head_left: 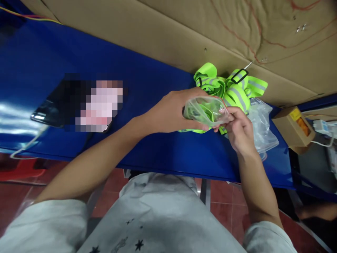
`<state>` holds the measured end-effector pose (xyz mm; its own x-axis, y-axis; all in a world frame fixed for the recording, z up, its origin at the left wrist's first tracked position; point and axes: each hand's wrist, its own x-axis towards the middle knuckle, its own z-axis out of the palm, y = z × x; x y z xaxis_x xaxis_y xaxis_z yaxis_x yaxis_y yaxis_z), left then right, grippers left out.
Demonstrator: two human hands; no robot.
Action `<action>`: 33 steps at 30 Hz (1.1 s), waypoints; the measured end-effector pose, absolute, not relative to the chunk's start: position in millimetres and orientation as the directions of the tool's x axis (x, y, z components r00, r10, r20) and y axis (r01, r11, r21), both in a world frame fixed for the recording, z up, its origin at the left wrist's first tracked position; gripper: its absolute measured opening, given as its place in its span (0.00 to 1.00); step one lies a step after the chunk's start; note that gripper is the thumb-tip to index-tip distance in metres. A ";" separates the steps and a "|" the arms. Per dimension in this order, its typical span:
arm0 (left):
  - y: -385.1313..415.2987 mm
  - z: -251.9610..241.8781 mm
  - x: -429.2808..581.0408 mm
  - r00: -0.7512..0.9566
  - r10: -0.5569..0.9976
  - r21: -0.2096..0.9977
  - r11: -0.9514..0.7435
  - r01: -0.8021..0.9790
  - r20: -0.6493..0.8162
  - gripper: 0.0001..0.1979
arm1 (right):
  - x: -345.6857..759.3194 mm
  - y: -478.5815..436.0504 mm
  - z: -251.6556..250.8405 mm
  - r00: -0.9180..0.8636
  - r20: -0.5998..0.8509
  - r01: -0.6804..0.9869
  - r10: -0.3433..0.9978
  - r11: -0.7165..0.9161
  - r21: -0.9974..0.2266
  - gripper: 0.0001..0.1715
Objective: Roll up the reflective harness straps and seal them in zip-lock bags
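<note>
Both hands hold a clear zip bag (219, 116) with a red line along its mouth; neon-green strap shows inside it. My left hand (175, 110) wraps around the bag from the left, thumb along its near side. At the bag's right edge, my right hand (240, 131) pinches the rim between thumb and fingers. Just behind the hands lies a heap of neon-green reflective straps (238, 96) with grey stripes and a black buckle (239, 76). More clear plastic bags (260, 126) lie to the right of my right hand.
On the blue tabletop (155, 151), a dark phone (50, 105) with a white cable lies at the left, beside a pixelated area. A cardboard wall (158, 42) borders the back. A small cardboard box (293, 128) stands at the right, near a white plug (321, 126).
</note>
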<state>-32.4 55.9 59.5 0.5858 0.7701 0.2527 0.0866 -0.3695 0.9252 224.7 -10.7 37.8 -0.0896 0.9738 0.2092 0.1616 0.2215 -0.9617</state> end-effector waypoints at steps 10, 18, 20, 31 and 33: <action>40.6 57.7 -34.1 0.549 0.737 0.910 -0.399 -0.116 0.393 0.11 | 207.1 -33.9 26.3 0.179 0.469 0.390 0.865 0.375 -0.841 0.21; 31.9 61.5 -33.0 0.533 0.845 0.998 0.006 -0.062 0.028 0.23 | 208.5 -47.4 22.2 0.116 0.489 0.420 0.864 0.404 -0.813 0.10; 40.0 54.1 -33.9 0.539 0.842 0.993 0.040 -0.115 0.029 0.21 | 204.7 -43.2 20.2 0.120 0.411 0.359 0.904 0.347 -0.866 0.10; 48.5 37.8 -34.4 0.437 0.900 0.996 0.040 -0.083 0.000 0.18 | 202.8 -28.6 15.5 0.120 0.230 0.229 0.966 0.198 -0.953 0.20; 49.3 35.6 -33.6 0.434 0.901 0.994 0.048 -0.100 0.000 0.19 | 203.4 -28.2 15.0 0.113 0.222 0.217 0.969 0.194 -0.957 0.20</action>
<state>-33.6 49.3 35.6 0.4342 0.9008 0.0000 -0.1000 0.0482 0.9938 203.4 -28.2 15.0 0.1131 0.9686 0.2216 0.2168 0.1936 -0.9568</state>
